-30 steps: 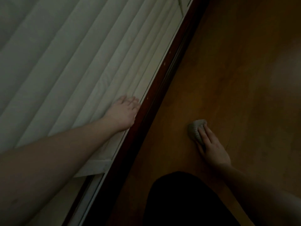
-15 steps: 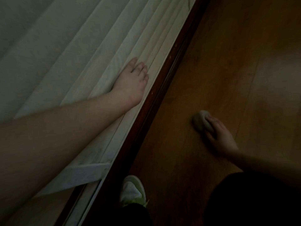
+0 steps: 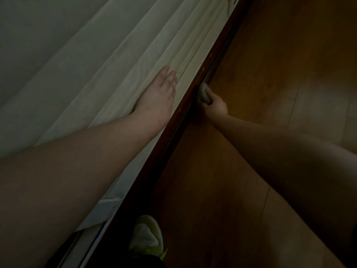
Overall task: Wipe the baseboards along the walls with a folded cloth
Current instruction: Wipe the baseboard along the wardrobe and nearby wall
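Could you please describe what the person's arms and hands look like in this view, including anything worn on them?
Both forearms are bare right up to the frame edge: no sleeves show. The left hand and right hand wear no gloves, and I can see no rings, watch or bracelet, though the picture is dim. The only clothing in view is a pale shoe with a yellow-green sole edge.

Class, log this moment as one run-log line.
right hand grips cloth against baseboard | left hand flat on curtain
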Demonstrator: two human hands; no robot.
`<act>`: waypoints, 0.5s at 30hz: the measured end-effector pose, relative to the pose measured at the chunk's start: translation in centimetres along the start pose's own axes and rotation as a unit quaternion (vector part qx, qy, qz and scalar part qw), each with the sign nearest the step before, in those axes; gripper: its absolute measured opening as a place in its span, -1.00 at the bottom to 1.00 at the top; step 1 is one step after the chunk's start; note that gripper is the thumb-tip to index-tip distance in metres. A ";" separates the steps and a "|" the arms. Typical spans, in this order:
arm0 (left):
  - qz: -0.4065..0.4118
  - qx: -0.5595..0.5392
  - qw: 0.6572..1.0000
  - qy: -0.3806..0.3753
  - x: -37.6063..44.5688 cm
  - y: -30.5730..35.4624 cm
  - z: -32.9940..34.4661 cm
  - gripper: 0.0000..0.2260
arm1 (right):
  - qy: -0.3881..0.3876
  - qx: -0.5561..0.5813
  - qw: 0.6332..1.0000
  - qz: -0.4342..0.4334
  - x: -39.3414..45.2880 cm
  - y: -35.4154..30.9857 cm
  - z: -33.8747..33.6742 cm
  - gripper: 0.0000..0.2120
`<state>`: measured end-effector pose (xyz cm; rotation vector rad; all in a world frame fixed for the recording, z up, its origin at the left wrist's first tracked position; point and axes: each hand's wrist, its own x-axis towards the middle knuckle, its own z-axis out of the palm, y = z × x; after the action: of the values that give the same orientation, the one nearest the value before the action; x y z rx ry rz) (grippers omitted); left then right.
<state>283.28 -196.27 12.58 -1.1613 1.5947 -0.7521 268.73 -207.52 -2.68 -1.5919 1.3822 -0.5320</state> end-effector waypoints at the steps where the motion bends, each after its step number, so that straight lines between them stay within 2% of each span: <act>1: -0.001 -0.002 1.000 0.000 0.0 0.0 0.0 -0.37 | -0.013 -0.018 1.000 -0.013 -0.5 0.0 0.7 -0.46; 8: -0.023 -0.021 0.999 -0.004 0.6 0.4 -0.3 -0.40 | -0.047 -0.050 0.994 -0.083 -4.6 0.1 2.6 -0.48; 15: -0.032 -0.043 0.999 -0.007 0.5 0.2 -0.6 -0.39 | -0.093 -0.013 0.993 -0.069 -12.3 0.0 6.3 -0.40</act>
<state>282.65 -196.67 12.37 -1.2815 1.5976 -0.7213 270.40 -193.83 -2.68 -1.7210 1.1510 -0.4348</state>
